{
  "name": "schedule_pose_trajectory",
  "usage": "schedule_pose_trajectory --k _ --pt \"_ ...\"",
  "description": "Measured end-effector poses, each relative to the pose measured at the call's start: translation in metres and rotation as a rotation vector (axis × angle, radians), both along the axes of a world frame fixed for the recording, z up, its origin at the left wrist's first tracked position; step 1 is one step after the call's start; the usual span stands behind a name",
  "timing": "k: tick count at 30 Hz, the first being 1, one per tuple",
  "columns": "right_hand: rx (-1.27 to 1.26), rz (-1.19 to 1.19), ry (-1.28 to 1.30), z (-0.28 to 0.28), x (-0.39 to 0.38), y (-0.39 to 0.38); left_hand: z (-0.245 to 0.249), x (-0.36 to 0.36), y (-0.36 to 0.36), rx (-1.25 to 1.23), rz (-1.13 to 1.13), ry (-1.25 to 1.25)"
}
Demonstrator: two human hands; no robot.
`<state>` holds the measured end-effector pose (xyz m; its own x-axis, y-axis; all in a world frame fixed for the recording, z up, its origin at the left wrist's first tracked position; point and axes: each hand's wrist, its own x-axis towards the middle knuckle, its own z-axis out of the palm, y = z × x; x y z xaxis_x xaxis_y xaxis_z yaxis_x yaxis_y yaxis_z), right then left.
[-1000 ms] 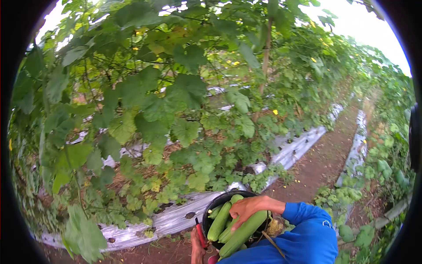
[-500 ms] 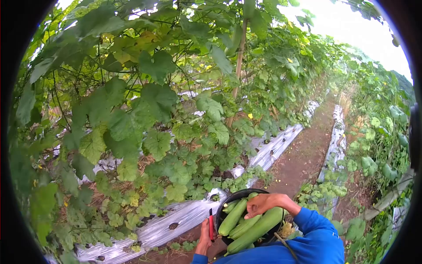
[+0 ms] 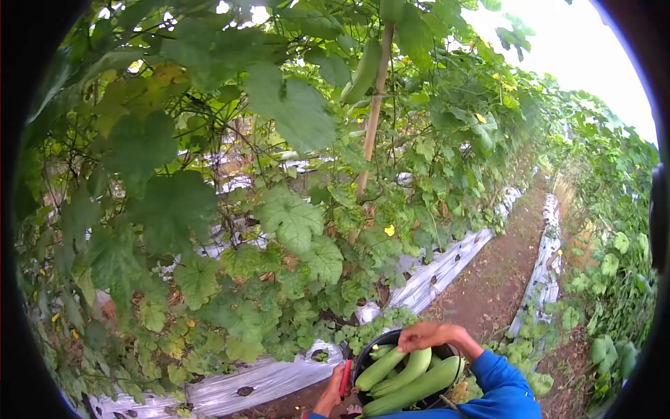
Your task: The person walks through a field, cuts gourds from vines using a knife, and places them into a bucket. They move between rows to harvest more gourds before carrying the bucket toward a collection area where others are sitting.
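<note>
My left hand (image 3: 329, 398) is closed around a slim red-handled cutter (image 3: 345, 379), held upright at the left side of a black bucket (image 3: 359, 355). Several long green luffa gourds (image 3: 417, 389) lie slanted in the bucket, some poking up past its rim. Over the bucket's far side, my right hand (image 3: 420, 337) has its fingers curled together, close to the upper ends of the gourds. Whether those fingers grip a gourd end is hidden.
Leafy vines cover the left, with a wooden stake (image 3: 373, 119) and a hanging luffa gourd (image 3: 363, 73). Silvery plastic mulch (image 3: 447, 272) edges a dirt path (image 3: 492, 279). More vines (image 3: 614, 293) grow on the right.
My right hand has drawn up from among the gourds toward the far rim, uncovering more of them. The view has shifted, and the hanging gourd now shows more clearly.
</note>
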<state>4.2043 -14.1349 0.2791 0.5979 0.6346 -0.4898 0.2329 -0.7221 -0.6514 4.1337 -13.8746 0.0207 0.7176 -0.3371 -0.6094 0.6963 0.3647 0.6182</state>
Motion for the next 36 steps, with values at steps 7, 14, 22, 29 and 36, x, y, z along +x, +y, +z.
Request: schedule_pose_trajectory --k 7,14,22,29,36 --pt "0.171 -0.029 -0.321 0.108 0.105 -0.01 0.044 0.088 -0.028 0.443 -0.193 -0.482" --pt "0.087 0.022 -0.745 0.251 0.224 0.018 0.262 0.268 0.003 0.8 0.13 -1.522" --pt "0.243 -0.296 -1.061 0.362 0.329 0.036 0.527 0.514 0.047 0.669 0.591 -1.828" --pt "0.484 -0.452 -0.984 0.378 0.364 0.038 0.575 0.658 0.045 0.835 0.799 -2.067" --pt "0.599 -0.459 -0.892 0.378 0.393 0.033 0.583 0.569 0.005 0.666 0.461 -1.635"
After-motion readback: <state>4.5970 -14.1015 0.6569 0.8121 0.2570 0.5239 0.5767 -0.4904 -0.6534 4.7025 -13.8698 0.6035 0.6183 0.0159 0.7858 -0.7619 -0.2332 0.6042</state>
